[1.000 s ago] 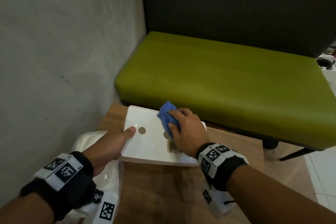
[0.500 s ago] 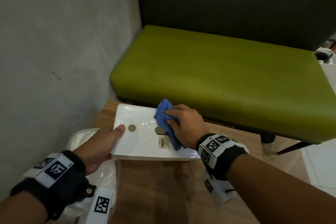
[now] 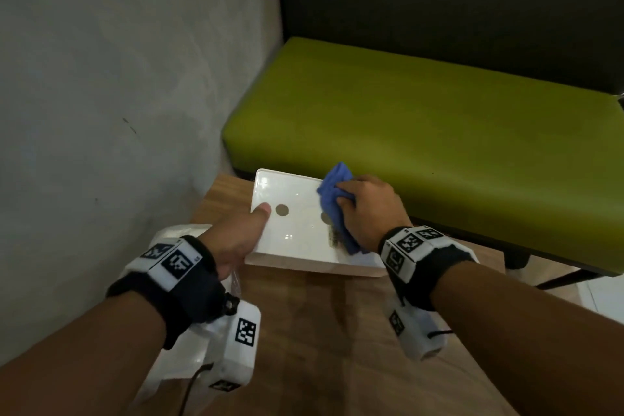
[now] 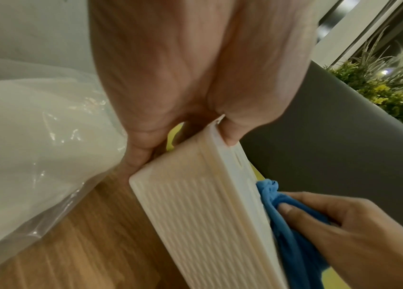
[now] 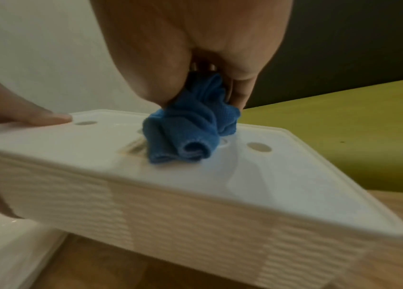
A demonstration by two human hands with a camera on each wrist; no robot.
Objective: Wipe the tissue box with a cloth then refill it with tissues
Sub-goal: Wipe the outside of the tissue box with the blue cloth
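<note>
The white tissue box (image 3: 297, 226) (image 4: 195, 211) (image 5: 146, 185) lies with a glossy flat face with round holes upward, tilted above the wooden table (image 3: 320, 331). My left hand (image 3: 236, 240) (image 4: 183, 88) grips its left end, thumb on top, fingers underneath. My right hand (image 3: 364, 213) (image 4: 356, 234) (image 5: 195, 48) holds a bunched blue cloth (image 3: 334, 199) (image 4: 292, 234) (image 5: 190, 133) and presses it on the box's top face, right of the middle. A clear plastic pack of white tissues (image 3: 179, 348) (image 4: 34, 136) lies on the table under my left wrist.
A green cushioned bench (image 3: 422, 132) with a dark backrest runs just behind the table's far edge. A grey wall (image 3: 118, 78) closes the left side. Bare wooden tabletop lies in front of the box, between my forearms.
The right hand rubbed the cloth across the box's top face, out to the left and back a little. The left hand kept its grip on the box's left end.
</note>
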